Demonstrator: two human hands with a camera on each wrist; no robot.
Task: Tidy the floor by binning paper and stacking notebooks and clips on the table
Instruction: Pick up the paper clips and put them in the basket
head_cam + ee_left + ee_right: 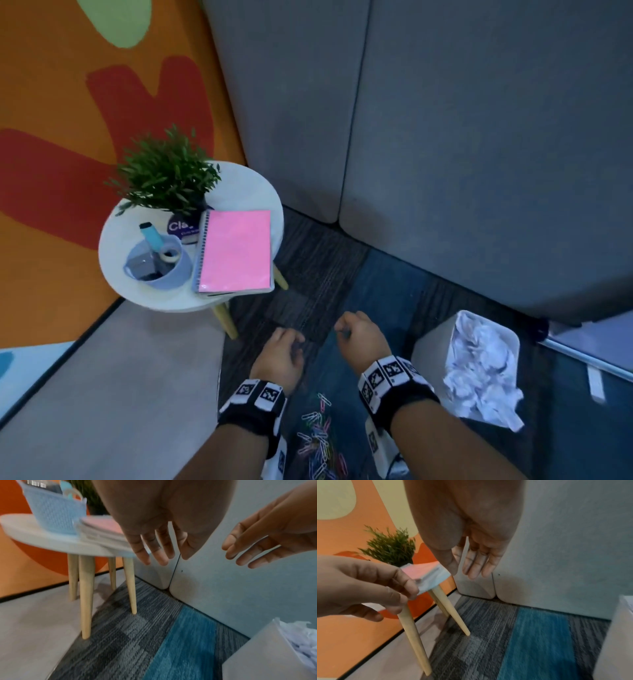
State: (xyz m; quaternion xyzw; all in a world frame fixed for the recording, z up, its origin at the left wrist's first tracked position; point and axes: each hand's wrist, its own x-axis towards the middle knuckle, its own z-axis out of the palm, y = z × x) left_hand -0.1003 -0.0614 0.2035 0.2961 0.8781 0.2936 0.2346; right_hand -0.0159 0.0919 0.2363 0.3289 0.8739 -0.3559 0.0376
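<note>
A pile of coloured paper clips [318, 442] lies on the carpet between my forearms. The pink spiral notebook [234, 251] tops a stack on the round white table [246, 181]; the stack [102, 530] also shows in the left wrist view. My left hand [291, 342] and right hand [349, 330] hover side by side above the carpet, just in front of the table. Both are empty, with relaxed fingers hanging down: the left hand [154, 553] in its wrist view, the right hand [476, 566] in its own. Crumpled white paper [479, 370] fills the white bin [431, 349] at right.
On the table stand a green potted plant [168, 174] and a pale blue basket [171, 274] holding tape and small items. Grey padded panels [445, 137] close off the back. An orange patterned wall is at left. The table's wooden legs [86, 595] splay outward.
</note>
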